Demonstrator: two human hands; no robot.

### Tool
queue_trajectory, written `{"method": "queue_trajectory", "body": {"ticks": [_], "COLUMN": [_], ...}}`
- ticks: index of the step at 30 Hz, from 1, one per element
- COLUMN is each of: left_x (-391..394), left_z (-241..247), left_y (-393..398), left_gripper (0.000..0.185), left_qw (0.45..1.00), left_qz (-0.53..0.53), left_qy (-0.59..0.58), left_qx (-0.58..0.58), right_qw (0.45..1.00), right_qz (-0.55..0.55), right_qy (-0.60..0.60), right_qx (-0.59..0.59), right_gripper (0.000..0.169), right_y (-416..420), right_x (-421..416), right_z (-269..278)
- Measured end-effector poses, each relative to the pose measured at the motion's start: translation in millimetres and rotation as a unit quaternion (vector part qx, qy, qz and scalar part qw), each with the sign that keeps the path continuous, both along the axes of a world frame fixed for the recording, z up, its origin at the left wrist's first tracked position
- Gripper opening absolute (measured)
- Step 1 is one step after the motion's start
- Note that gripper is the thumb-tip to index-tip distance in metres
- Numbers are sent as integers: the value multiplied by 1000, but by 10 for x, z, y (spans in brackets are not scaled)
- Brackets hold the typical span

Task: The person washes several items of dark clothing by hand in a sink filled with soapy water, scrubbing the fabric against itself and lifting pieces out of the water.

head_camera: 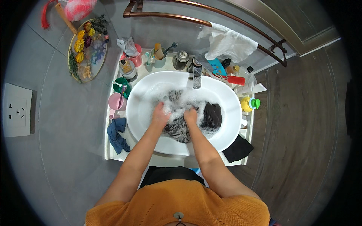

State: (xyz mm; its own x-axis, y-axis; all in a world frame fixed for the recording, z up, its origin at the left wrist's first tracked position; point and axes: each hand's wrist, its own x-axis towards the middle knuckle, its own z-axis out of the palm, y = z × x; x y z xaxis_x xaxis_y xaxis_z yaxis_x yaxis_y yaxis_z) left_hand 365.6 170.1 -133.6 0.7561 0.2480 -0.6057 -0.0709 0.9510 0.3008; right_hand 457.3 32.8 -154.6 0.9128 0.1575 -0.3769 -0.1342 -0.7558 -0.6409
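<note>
A white oval washbasin [141, 124] holds sudsy water and soaked dark cloth [178, 130]. My left hand [161, 115] is at the left edge of the cloth, in the foam, its fingers partly covered by suds; whether it grips any cloth is not clear. My right hand [191, 115] is curled at the middle of the basin, with its fingertips down in the foam against the cloth. What the fingers hold there is hidden. A darker bunched piece of cloth [212, 115] lies in the water to the right of my right hand. The faucet [196, 76] stands at the basin's back rim.
Left of the basin are a pink cup [114, 101], a green cup [120, 83] and a blue cloth [116, 135]. A red brush [236, 80], a yellow pump bottle [246, 104] and a folded black cloth [238, 149] are on the right. Above hangs a copper-coloured towel rail [181, 17].
</note>
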Motion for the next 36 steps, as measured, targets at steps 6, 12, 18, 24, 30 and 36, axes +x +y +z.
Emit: {"method": "queue_trajectory", "body": {"ticks": [6, 12, 18, 24, 30, 36], "left_x": [123, 163, 148, 227, 30, 102], "left_z": [4, 477, 401, 730, 241, 731], "left_y": [-69, -70, -101, -212, -137, -420], "left_gripper": [41, 36, 24, 26, 27, 32], "left_qw": [999, 991, 998, 992, 975, 978], "left_qz": [4, 9, -36, -37, -103, -165], "left_qy": [-15, -65, -11, 52, -89, 111], "left_qx": [-42, -121, -40, -108, -174, 59], "right_qw": [963, 930, 953, 980, 946, 995], "right_qz": [136, 261, 167, 84, 218, 32], "right_qy": [-141, -141, -212, -162, -185, -55], "right_qx": [183, 216, 138, 76, 151, 72], "right_gripper": [36, 41, 57, 43, 29, 39], "right_y": [317, 162, 326, 165, 346, 33], "right_x": [-531, -1120, -808, -355, -956, -155], "right_z": [1074, 1554, 1511, 1164, 1497, 590]}}
